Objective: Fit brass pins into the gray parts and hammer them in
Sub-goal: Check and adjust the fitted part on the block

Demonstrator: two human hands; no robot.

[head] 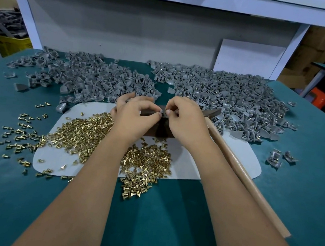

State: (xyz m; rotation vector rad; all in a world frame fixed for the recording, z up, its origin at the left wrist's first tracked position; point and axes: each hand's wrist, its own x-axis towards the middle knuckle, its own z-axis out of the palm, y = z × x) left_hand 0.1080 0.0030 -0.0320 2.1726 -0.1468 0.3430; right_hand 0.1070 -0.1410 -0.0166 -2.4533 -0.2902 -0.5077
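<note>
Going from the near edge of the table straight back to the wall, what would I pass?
Green table → brass pins → left hand and right hand → gray parts → white board.

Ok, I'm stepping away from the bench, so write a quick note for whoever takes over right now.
Left hand and right hand meet over the dark block, both pinching a small gray part; whether a pin is in it is hidden.
Brass pins lie loose on the white mat. Gray parts: left pile, right pile, the right one showing some brass.
Hammer lies idle by the right forearm.
Left: seat the pin, hammer it, repeat.
</note>
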